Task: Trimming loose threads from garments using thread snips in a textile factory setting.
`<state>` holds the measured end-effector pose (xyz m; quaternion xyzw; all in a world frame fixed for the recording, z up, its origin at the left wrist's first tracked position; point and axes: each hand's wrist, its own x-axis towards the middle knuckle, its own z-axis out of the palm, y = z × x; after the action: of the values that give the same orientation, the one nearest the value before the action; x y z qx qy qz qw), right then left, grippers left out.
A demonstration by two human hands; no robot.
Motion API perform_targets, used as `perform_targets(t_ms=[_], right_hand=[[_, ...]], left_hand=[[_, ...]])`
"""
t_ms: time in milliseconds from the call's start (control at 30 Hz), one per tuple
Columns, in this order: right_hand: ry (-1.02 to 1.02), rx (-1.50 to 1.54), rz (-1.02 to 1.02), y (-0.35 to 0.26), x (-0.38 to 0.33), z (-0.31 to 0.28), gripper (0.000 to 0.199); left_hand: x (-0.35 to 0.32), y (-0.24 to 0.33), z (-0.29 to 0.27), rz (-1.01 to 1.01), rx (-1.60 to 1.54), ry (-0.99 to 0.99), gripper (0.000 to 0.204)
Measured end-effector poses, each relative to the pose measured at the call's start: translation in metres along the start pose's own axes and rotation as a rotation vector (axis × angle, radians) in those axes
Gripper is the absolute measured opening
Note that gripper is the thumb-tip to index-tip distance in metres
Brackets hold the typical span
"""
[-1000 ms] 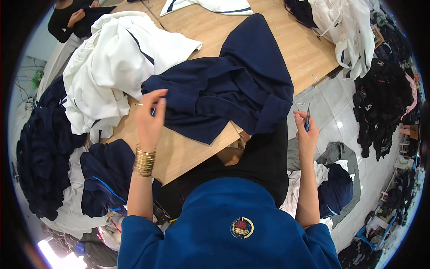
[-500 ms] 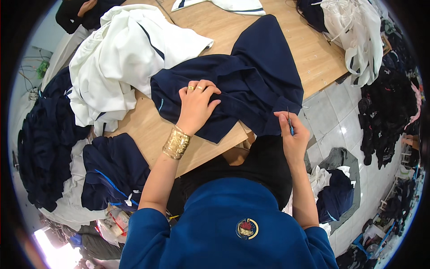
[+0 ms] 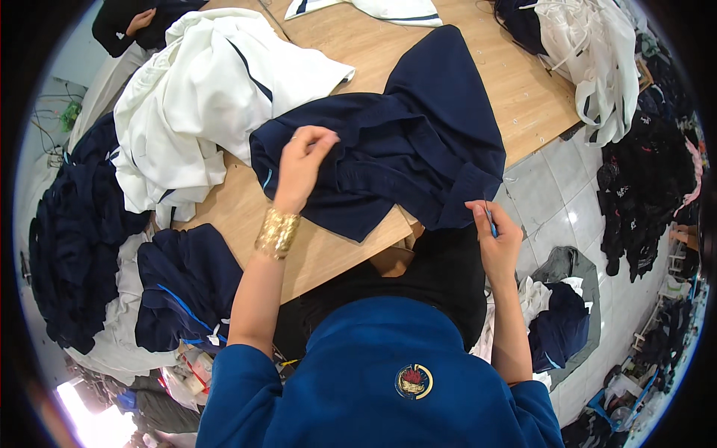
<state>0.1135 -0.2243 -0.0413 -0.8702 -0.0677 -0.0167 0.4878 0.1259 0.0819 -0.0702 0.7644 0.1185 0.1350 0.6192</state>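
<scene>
While a navy garment (image 3: 403, 149) is spread across the wooden desk (image 3: 351, 45), it is gripped at two places. A fold near its left part is pinched by the closed fingers of the left hand (image 3: 306, 160), at whose wrist a broad gold bangle (image 3: 278, 231) is worn. The near right corner of the cloth, which hangs at the desk's near edge, is met by the right hand (image 3: 497, 239); a thin blue tool (image 3: 491, 220), too small to be identified, is held between its closed thumb and fingers, with its tip close against the cloth.

Entered as surroundings: a heap of white garments with navy trim (image 3: 202, 104) at the far left of the desk, touching the navy piece; a pile of navy garments (image 3: 187, 287) at the near left, below the desk edge; a second white heap (image 3: 590, 60) at the far right corner; dark clothing (image 3: 646, 187) on the tiled floor at right.

Progress is judged as partial: one garment is under work at its corner, and many pieces lie about, sorted or unsorted cannot be told.
</scene>
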Motion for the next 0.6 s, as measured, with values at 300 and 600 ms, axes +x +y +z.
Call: perform_targets(t_ms=[300,600], right_hand=[[0.089,-0.046,0.113,0.021,0.001,-0.029,0.015],[-0.089,0.018,-0.058,-0.012,0.004,0.018,0.017]], left_hand=[[-0.071,0.042,-0.069,-0.477,0.094,-1.035,0.023],[-0.088,0.022,0.025,-0.535,-0.420,-0.409,0.026]])
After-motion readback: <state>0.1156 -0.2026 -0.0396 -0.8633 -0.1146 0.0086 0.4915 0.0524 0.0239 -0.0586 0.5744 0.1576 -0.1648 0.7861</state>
